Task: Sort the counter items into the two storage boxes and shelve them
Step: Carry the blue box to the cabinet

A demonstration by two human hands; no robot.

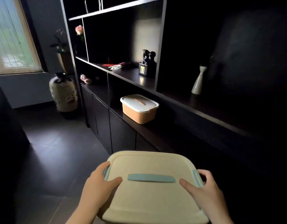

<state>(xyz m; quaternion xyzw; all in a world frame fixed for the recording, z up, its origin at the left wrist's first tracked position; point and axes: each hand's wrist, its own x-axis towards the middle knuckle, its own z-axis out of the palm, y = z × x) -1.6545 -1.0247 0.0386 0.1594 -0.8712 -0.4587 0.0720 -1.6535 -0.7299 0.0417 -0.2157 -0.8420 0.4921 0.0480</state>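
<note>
You are carrying the cream box (154,193) at 6 o'clock, nearest to you, lid on, with a pale blue handle (151,178) lying flat across the middle of the lid. Your left hand (97,188) grips the box's left edge: the thumb lies on the lid and the fingers (105,166) curl over the side by the blue left clip (107,172). Your right hand (204,189) grips the right edge in the same way, thumb pointing inward on the lid, fingers (206,174) wrapped round the side at the blue right clip (196,177). The box hangs above the dark floor (47,143), not touching any shelf.

Further out, toward 12 o'clock, the orange box (138,109) with its white lid sits on the lower shelf (149,131) of the dark shelving unit (160,46), above the cabinet doors (121,133). It is well apart from the box in your hands.

On the shelf above it, at about 12 o'clock, stands a dark figurine (147,63), with some red and white papers (114,66) lying to its left. At 2 o'clock a white bottle-shaped vase (198,80) stands alone in a very dark compartment.

Farther at 11 o'clock, a pink rose (79,29) shows in a narrow compartment, and a small pinkish thing (85,79) lies on the lower shelf; what it is cannot be made out. At 10 o'clock a large patterned jar (63,92) stands on the floor beside the unit, a tall vase with flowers (61,50) behind it, and the window (11,34) is brightest at the far left.
</note>
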